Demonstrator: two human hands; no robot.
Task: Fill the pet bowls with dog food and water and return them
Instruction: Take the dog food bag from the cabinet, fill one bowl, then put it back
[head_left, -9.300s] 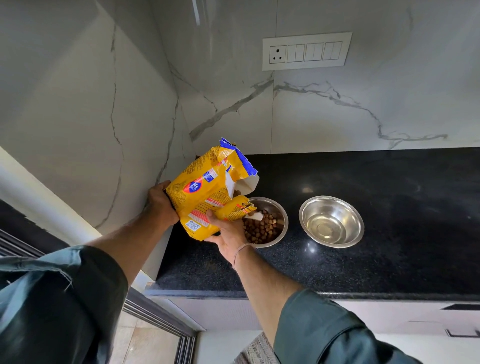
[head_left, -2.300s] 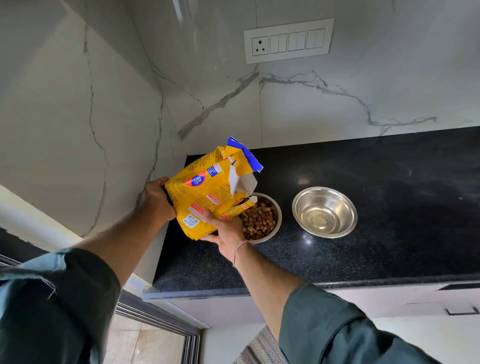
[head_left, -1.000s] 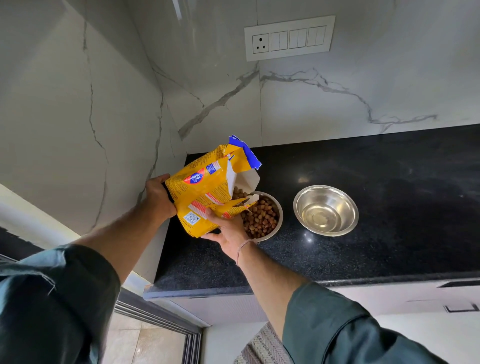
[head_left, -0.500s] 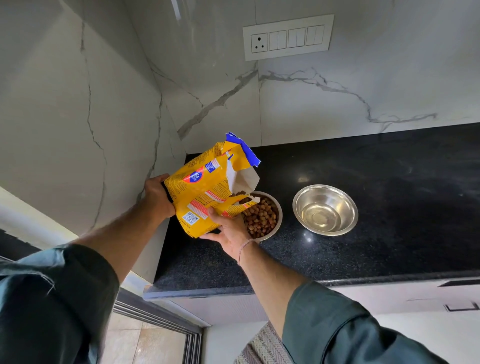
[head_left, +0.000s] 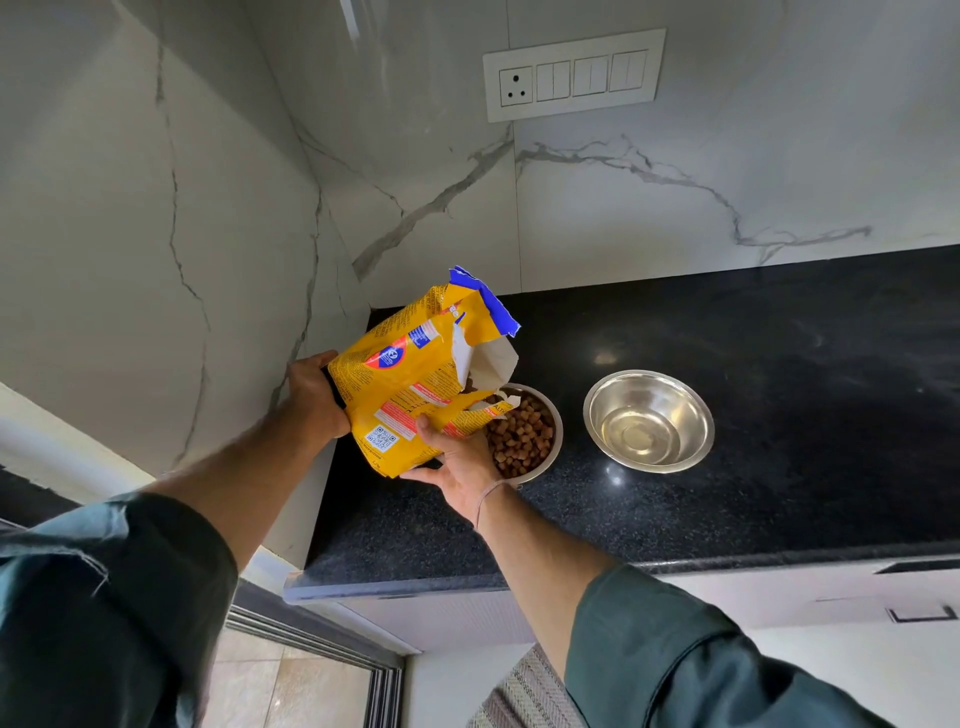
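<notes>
A yellow dog food bag (head_left: 415, 374) with a torn blue top is tilted, its open mouth over a steel bowl (head_left: 550, 415) that holds brown kibble (head_left: 519, 436). My left hand (head_left: 311, 400) grips the bag's bottom end. My right hand (head_left: 457, 462) holds the bag from below, near its mouth, and hides the bowl's near left rim. To the right, a second steel bowl (head_left: 649, 421) stands on the black counter (head_left: 753, 493); its inside is shiny and I cannot tell whether it holds water.
The counter meets white marble walls at the back and left, forming a corner behind the bag. A switch plate with a socket (head_left: 571, 73) is on the back wall. A striped rug (head_left: 524, 696) lies on the floor below the counter's front edge.
The bowl holds more kibble than 9 seconds ago. Over the last second the bag has stayed tilted over the bowl, with only small shifts.
</notes>
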